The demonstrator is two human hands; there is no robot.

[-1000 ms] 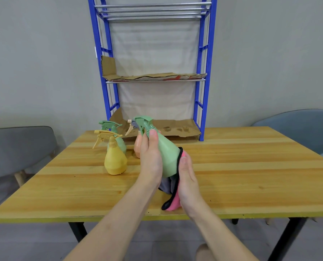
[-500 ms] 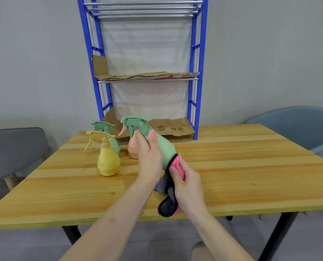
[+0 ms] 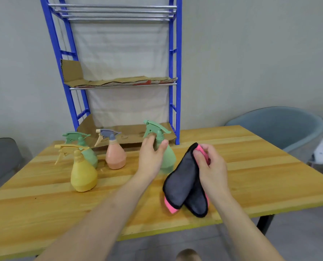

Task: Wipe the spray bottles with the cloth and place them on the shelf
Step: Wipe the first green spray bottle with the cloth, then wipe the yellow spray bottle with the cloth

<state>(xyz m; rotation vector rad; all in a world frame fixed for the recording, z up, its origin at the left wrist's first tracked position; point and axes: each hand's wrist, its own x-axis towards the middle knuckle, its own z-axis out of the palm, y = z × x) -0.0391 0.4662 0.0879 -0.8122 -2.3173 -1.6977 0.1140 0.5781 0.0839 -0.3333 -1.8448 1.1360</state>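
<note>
Two long, bare forearms (image 3: 100,213) taper to a bare left hand (image 3: 150,159) and a bare right hand (image 3: 212,166)
</note>
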